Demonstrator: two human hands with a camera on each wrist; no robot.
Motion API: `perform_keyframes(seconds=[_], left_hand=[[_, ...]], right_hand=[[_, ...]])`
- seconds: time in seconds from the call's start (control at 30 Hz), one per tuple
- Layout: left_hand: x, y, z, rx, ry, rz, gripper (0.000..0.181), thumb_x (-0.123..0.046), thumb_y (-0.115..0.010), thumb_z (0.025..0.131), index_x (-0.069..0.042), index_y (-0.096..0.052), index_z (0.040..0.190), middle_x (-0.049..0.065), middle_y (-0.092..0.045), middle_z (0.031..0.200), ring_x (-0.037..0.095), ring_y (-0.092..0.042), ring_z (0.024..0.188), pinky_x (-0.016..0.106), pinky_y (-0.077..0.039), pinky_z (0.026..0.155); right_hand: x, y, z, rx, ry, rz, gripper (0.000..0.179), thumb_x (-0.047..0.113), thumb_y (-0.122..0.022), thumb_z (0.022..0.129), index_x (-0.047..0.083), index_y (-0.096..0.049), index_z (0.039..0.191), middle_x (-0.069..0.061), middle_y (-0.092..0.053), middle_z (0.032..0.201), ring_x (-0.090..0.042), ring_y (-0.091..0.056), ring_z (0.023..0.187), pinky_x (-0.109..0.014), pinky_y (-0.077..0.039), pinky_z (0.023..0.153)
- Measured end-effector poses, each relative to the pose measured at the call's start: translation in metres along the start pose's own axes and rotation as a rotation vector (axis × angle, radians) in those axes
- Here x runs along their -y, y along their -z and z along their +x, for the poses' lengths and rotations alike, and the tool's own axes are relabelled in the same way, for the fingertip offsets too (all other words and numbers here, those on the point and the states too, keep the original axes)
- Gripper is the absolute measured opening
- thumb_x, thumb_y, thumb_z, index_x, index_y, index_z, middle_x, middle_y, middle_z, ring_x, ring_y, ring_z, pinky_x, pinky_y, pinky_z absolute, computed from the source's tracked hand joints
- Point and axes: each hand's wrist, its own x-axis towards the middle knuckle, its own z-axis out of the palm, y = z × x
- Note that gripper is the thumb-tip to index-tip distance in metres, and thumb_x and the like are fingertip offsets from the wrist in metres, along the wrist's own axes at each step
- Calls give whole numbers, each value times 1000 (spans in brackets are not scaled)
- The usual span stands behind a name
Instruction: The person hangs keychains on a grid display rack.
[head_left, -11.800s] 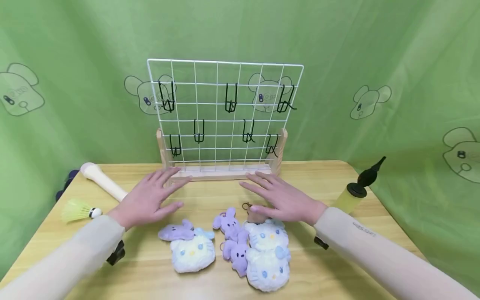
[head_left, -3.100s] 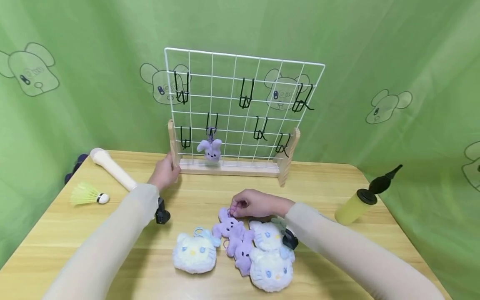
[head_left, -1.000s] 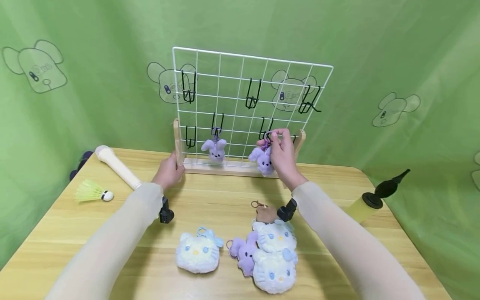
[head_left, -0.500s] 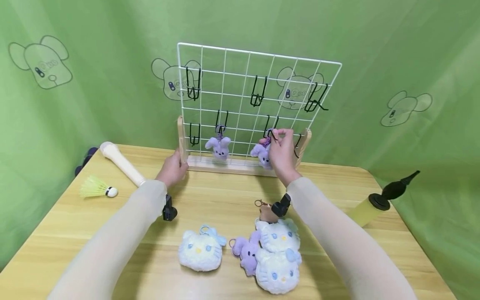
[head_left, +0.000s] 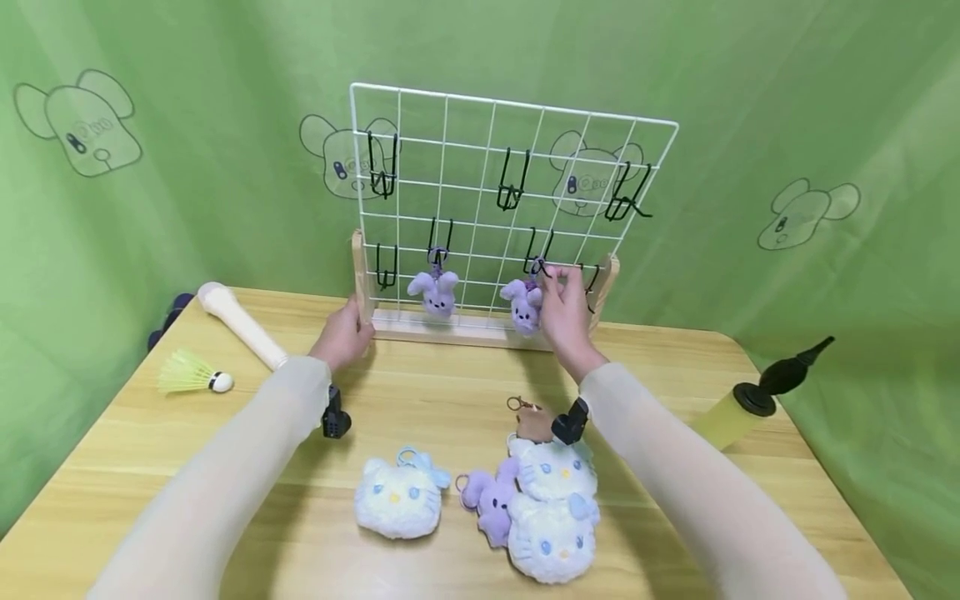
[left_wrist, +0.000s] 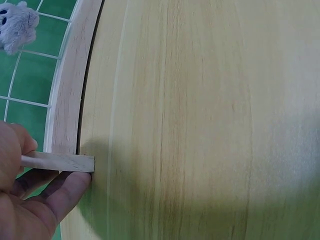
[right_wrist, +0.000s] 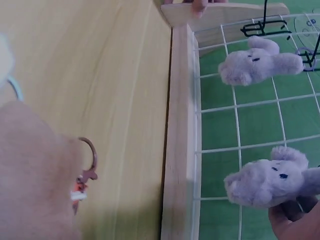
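A white wire grid rack (head_left: 480, 167) with black hooks stands on a wooden base (head_left: 450, 327) at the back of the table. Two purple bunny charms hang from its lower hooks, one on the left (head_left: 433, 292) and one in the middle (head_left: 522, 305). My right hand (head_left: 553, 282) pinches the middle bunny's ring at its hook (head_left: 538, 257). In the right wrist view, fingertips (right_wrist: 295, 220) lie beside that bunny (right_wrist: 272, 181). My left hand (head_left: 351, 327) grips the rack's left wooden foot (left_wrist: 57, 161).
Near the table's front lie three white cat plush heads (head_left: 397, 502) (head_left: 553, 469) (head_left: 551, 540), a purple bunny (head_left: 489, 500) and a brown charm with a clasp (head_left: 531, 421). A shuttlecock (head_left: 191, 377) and white handle (head_left: 240, 325) lie left. A yellow pump (head_left: 746, 406) stands right.
My right hand brought a second purple bunny from the table up to the rack and onto the middle lower hook. The left hand has stayed on the rack's foot.
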Motion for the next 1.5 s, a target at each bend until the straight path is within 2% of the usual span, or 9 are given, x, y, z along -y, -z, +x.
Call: perform_keyframes(seconds=[0.17, 0.33, 0.6, 0.73, 0.9, 1.07, 1.23, 1.3, 1.5], left_hand=[[0, 1, 1, -2, 0, -7, 63, -5, -43, 106, 5, -18, 163, 38, -40, 158, 47, -67, 116, 43, -66, 92], [0, 3, 0, -7, 1, -10, 63, -5, -43, 107, 4, -18, 163, 37, -38, 160, 48, -65, 123, 47, -64, 98], [-1, 8, -2, -8, 3, -3, 62, -6, -42, 107, 5, -18, 163, 38, -40, 158, 46, -67, 115, 42, -66, 91], [0, 9, -2, -17, -9, 11, 62, -5, -43, 106, 6, -19, 162, 39, -41, 157, 46, -67, 114, 42, -66, 91], [3, 8, -3, -19, -15, 16, 62, -5, -44, 106, 8, -20, 161, 40, -43, 154, 42, -69, 105, 36, -66, 81], [5, 6, -3, -29, -22, 22, 61, -4, -44, 105, 8, -21, 160, 41, -46, 152, 37, -69, 97, 32, -65, 75], [5, 4, -3, -28, -16, 14, 59, -4, -44, 105, 9, -24, 159, 41, -49, 148, 31, -67, 87, 27, -61, 67], [5, 3, -2, -27, -12, 6, 59, -4, -44, 106, 9, -24, 159, 40, -50, 147, 27, -66, 83, 24, -59, 65], [2, 1, 1, -10, -10, -21, 60, -5, -44, 107, 8, -21, 161, 40, -52, 144, 20, -61, 75, 21, -56, 60]], right_hand=[[1, 0, -11, 41, 13, -37, 35, 35, -35, 114, 4, -44, 127, -4, -53, 96, -9, -49, 74, -18, -45, 61], [-3, -1, -22, 95, 27, -73, 48, 34, -30, 115, -6, -43, 138, -22, -55, 124, -27, -55, 108, -36, -52, 95], [-15, -3, -40, 215, -87, -115, 51, 30, -33, 115, -12, -44, 143, -34, -56, 138, -45, -59, 128, -52, -51, 115], [-15, -7, -51, 322, -106, -129, 42, 19, -40, 113, -14, -49, 136, -37, -60, 135, -49, -60, 128, -52, -52, 116], [-14, -21, -69, 479, -45, -174, 32, 9, -49, 107, -14, -60, 127, -33, -68, 125, -45, -67, 119, -47, -60, 107], [-11, -40, -85, 754, 20, -278, 25, 11, -57, 105, -7, -66, 120, -26, -72, 112, -36, -72, 98, -39, -66, 87], [-9, -65, -98, 1041, 140, -437, 14, 12, -67, 101, 2, -69, 110, -9, -71, 95, -10, -62, 80, -20, -58, 74], [-7, -75, -102, 1108, 200, -482, 14, 14, -70, 99, 3, -69, 109, -4, -70, 92, -4, -57, 78, -15, -53, 73], [3, -93, -109, 1246, 245, -621, 13, 12, -73, 97, 5, -66, 105, 4, -59, 82, -3, -51, 74, -13, -46, 68]])
